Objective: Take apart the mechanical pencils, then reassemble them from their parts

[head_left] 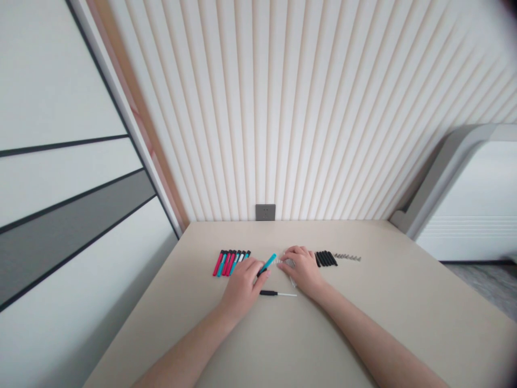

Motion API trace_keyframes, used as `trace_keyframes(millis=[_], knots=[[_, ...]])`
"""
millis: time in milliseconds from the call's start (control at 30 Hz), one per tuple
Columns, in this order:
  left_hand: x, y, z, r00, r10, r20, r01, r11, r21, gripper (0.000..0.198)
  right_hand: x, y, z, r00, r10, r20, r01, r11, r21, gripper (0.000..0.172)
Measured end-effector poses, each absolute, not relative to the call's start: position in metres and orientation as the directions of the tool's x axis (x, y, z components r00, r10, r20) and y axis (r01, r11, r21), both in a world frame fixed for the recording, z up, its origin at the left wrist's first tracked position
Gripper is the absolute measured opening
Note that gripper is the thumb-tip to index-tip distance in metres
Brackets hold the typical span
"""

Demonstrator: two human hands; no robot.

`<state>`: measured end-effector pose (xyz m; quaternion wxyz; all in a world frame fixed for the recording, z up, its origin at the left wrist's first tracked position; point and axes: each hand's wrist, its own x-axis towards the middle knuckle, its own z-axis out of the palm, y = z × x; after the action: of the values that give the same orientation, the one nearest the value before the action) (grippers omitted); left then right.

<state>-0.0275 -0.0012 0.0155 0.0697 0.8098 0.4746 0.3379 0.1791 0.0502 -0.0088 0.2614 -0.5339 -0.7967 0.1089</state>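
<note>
My left hand point(243, 283) is closed around a blue pen barrel point(268, 262) with a black part at its lower end, tilted up to the right. A row of pink and blue pens with black ends point(225, 263) lies just left of that hand, partly covered by it. My right hand point(301, 268) rests on the table with its fingers curled over small whitish pieces point(278, 261); what its fingertips hold is too small to make out. Below and between the hands lies a thin rod with a black grip point(269, 293).
Right of my right hand lie several black tubes point(326, 258) in a row, then a line of small grey metal-looking pieces point(348, 257). The beige table point(262, 339) meets a ribbed wall with a dark socket point(265, 212). A grey-and-white headboard-like panel point(468, 188) stands right.
</note>
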Motion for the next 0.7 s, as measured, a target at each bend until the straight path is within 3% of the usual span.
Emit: trace_keyframes(millis=[133, 333, 500, 700], knots=[[-0.028, -0.001, 0.013, 0.327, 0.834, 0.443, 0.727, -0.522, 0.445, 0.012, 0.183, 0.055, -0.010, -0.277, 0.902, 0.332, 0.770, 0.415, -0.485, 0.014], [-0.028, -0.001, 0.013, 0.336, 0.852, 0.401, 0.727, -0.505, 0.464, 0.010, 0.198, 0.041, 0.000, -0.290, 0.845, 0.449, 0.569, 0.529, -0.629, 0.023], [-0.028, 0.001, 0.013, 0.351, 0.855, 0.383, 0.735, -0.505, 0.453, 0.013, 0.199, 0.023, 0.012, -0.426, 0.743, 0.517, 0.479, 0.670, -0.568, 0.029], [-0.028, 0.001, 0.011, 0.359, 0.851, 0.384, 0.732, -0.512, 0.450, 0.013, 0.197, 0.021, 0.013, -0.418, 0.715, 0.561, 0.490, 0.697, -0.523, 0.025]])
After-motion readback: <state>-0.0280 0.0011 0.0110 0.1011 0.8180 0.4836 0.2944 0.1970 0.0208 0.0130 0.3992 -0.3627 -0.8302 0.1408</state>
